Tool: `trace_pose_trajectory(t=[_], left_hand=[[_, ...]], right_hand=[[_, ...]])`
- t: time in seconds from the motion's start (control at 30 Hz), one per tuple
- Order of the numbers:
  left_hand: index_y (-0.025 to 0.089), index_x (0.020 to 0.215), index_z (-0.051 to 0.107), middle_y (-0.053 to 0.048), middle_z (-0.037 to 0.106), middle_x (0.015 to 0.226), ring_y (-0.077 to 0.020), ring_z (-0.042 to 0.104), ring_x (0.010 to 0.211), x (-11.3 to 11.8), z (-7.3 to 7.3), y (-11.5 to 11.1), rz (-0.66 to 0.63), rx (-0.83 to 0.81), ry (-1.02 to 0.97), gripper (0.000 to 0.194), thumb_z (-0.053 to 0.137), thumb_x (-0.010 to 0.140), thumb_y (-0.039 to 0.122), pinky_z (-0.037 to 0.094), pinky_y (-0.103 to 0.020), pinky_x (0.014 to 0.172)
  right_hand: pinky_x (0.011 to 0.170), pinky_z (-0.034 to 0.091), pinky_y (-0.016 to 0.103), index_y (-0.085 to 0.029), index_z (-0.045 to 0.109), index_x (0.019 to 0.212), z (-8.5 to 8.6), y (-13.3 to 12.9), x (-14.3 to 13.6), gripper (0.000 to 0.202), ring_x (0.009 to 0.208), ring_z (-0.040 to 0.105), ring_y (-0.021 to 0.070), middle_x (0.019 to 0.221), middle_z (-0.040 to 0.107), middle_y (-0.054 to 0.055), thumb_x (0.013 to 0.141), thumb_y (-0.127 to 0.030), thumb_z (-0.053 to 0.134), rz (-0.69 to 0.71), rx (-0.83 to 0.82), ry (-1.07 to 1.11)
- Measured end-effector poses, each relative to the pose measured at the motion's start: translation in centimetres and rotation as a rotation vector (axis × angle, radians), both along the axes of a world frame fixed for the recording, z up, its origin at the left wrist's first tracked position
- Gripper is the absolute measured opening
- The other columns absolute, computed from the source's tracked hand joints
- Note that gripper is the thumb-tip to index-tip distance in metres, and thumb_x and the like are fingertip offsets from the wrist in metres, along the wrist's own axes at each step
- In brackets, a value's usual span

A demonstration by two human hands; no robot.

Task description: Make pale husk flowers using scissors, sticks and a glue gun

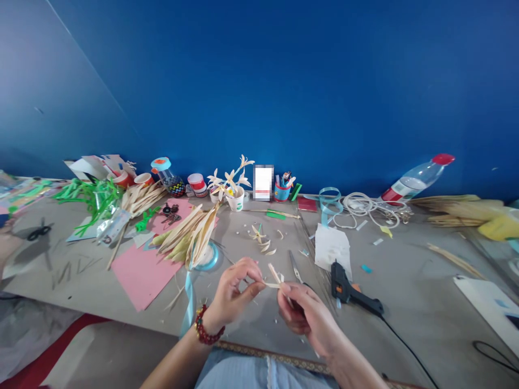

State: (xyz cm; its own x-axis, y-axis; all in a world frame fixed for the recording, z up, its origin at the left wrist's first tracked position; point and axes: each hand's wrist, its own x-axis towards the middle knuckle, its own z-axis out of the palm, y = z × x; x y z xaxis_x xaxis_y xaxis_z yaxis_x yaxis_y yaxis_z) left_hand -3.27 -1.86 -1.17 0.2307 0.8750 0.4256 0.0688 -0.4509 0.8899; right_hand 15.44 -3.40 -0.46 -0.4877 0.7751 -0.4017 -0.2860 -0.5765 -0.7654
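Observation:
Between my two hands is a pale strip of dried husk (274,274), a few thin pieces of it sticking up. My left hand (241,286), with a red bead bracelet (206,325) on the wrist, pinches one end between thumb and fingers. My right hand (300,309) grips the other end, its fingers curled under. Just beyond lie scissors (295,266), their handles partly hidden behind my right hand. A husk flower (258,234) and several curved husk petals (266,247) rest on the grey table (251,319) ahead of my hands.
At right lies a black glue gun (352,289) with its cord, beside white paper (332,248). Husk bundles (190,232), pink paper (144,275) and blue ribbon (208,258) are at left. Cups of husk flowers (235,200) and a tilted bottle (421,178) stand along the blue wall.

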Motion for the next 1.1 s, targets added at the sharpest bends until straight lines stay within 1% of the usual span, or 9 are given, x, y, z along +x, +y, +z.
trace_pose_trajectory(t=[0.2, 0.3, 0.37, 0.5, 0.67, 0.87, 1.0, 1.1], left_hand=[[0.018, 0.078, 0.062, -0.004, 0.064, 0.072, -0.0179, 0.059, 0.077, -0.8, -0.4, 0.3, 0.004, 0.0, 0.045, 0.013, 0.061, 0.089, 0.025, 0.045, -0.042, 0.093], [0.018, 0.078, 0.062, -0.003, 0.064, 0.073, -0.0178, 0.059, 0.077, -1.1, -0.7, 0.4, 0.006, -0.009, 0.039, 0.014, 0.061, 0.09, 0.027, 0.045, -0.042, 0.094], [0.018, 0.078, 0.062, -0.003, 0.063, 0.074, -0.0177, 0.059, 0.078, -1.3, -0.8, 0.5, 0.002, -0.017, 0.03, 0.015, 0.061, 0.09, 0.028, 0.045, -0.042, 0.094], [0.018, 0.078, 0.061, -0.003, 0.062, 0.075, -0.0172, 0.058, 0.078, -1.8, -1.1, 0.6, -0.003, -0.042, 0.031, 0.015, 0.061, 0.09, 0.028, 0.044, -0.043, 0.097], [0.018, 0.078, 0.062, -0.003, 0.062, 0.073, -0.0169, 0.058, 0.077, -3.0, -1.6, 0.8, -0.006, -0.071, 0.043, 0.016, 0.06, 0.09, 0.028, 0.043, -0.043, 0.098], [0.018, 0.077, 0.062, -0.003, 0.062, 0.073, -0.0179, 0.058, 0.077, -4.3, -2.3, 0.9, 0.027, -0.106, 0.047, 0.019, 0.061, 0.089, 0.032, 0.043, -0.044, 0.099], [0.017, 0.076, 0.063, -0.003, 0.062, 0.073, -0.0176, 0.058, 0.077, -4.4, -2.5, 1.0, 0.023, -0.131, 0.02, 0.019, 0.062, 0.089, 0.032, 0.042, -0.043, 0.098], [0.017, 0.076, 0.064, -0.003, 0.062, 0.075, -0.0178, 0.057, 0.08, -4.3, -2.6, 1.1, 0.025, -0.176, -0.015, 0.018, 0.065, 0.087, 0.031, 0.043, -0.038, 0.093]], right_hand=[[0.036, 0.005, 0.018, -0.018, 0.045, 0.053, 0.4, 0.0, 0.8, 0.051, 0.038, 0.01, 0.0026, 0.041, 0.023, -0.012, 0.076, -0.057, 0.068, 0.009, -0.04, 0.088], [0.037, 0.005, 0.018, -0.018, 0.044, 0.053, 0.5, 0.0, 1.1, 0.051, 0.039, 0.009, 0.0029, 0.041, 0.021, -0.012, 0.077, -0.057, 0.067, 0.013, -0.059, 0.128], [0.037, 0.005, 0.018, -0.018, 0.043, 0.052, 0.6, 0.0, 1.4, 0.052, 0.039, 0.008, 0.0032, 0.042, 0.018, -0.012, 0.077, -0.057, 0.067, 0.021, -0.059, 0.149], [0.037, 0.006, 0.018, -0.018, 0.043, 0.052, 0.8, 0.1, 1.9, 0.052, 0.039, 0.008, 0.0035, 0.043, 0.019, -0.012, 0.078, -0.057, 0.066, 0.014, -0.048, 0.181], [0.036, 0.007, 0.018, -0.018, 0.043, 0.051, 0.8, 0.1, 2.6, 0.052, 0.038, 0.008, 0.0033, 0.043, 0.02, -0.012, 0.079, -0.056, 0.066, -0.002, -0.052, 0.226], [0.034, 0.008, 0.016, -0.017, 0.047, 0.052, 0.4, 0.2, 3.1, 0.05, 0.038, 0.008, 0.0028, 0.043, 0.02, -0.012, 0.082, -0.053, 0.065, 0.018, -0.073, 0.3], [0.033, 0.008, 0.015, -0.017, 0.046, 0.052, 0.5, 0.2, 3.2, 0.05, 0.038, 0.008, 0.0028, 0.044, 0.021, -0.011, 0.083, -0.052, 0.065, 0.016, -0.065, 0.323], [0.034, 0.009, 0.016, -0.017, 0.048, 0.053, 1.2, 0.5, 3.5, 0.051, 0.039, 0.008, 0.0033, 0.045, 0.022, -0.011, 0.083, -0.056, 0.063, -0.014, -0.008, 0.279]])
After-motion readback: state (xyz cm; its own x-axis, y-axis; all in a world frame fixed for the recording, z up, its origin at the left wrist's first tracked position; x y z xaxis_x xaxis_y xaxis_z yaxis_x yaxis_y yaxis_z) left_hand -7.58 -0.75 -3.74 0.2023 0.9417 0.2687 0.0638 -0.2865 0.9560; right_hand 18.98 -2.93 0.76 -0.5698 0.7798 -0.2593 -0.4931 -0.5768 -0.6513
